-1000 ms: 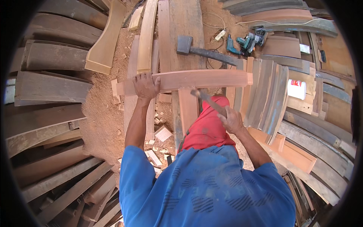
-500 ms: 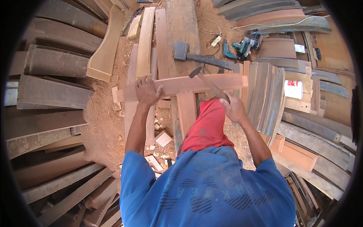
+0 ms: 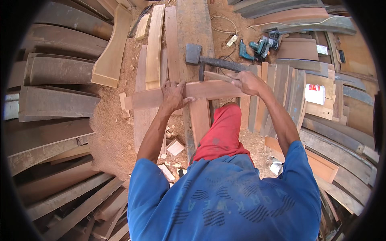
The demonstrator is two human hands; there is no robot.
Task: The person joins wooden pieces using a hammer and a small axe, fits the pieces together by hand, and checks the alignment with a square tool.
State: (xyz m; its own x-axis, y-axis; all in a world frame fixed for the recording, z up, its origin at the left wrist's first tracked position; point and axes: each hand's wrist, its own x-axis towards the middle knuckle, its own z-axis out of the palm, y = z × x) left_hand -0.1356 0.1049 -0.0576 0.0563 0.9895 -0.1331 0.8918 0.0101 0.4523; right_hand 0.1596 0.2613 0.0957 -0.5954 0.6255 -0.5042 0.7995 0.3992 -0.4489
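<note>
A reddish wooden board (image 3: 217, 89) lies crosswise in front of me, its left end tapering to a tongue. My left hand (image 3: 173, 96) grips it left of the middle, fingers over the far edge and thumb spread along the near side. A second reddish plank (image 3: 199, 118) meets its near edge, forming a T. My right hand (image 3: 246, 83) is closed around the wooden handle of a hammer (image 3: 202, 71). The hammer's dark head is at the board's far edge; whether it touches is unclear. Just beyond lies a big mallet (image 3: 193, 54) with a dark block head.
A thick workbench plank (image 3: 196, 24) runs away from me. Beyond the board at right are a green drill (image 3: 245, 50), another green power tool (image 3: 262, 47) and a white cord. Stacked boards (image 3: 60, 68) crowd both sides. A white tub (image 3: 315, 94) stands right; offcuts (image 3: 175, 147) litter the sawdust.
My right hand has moved up and away with the hammer, whose head now hangs farther left, near the mallet. My left hand has slid right along the board.
</note>
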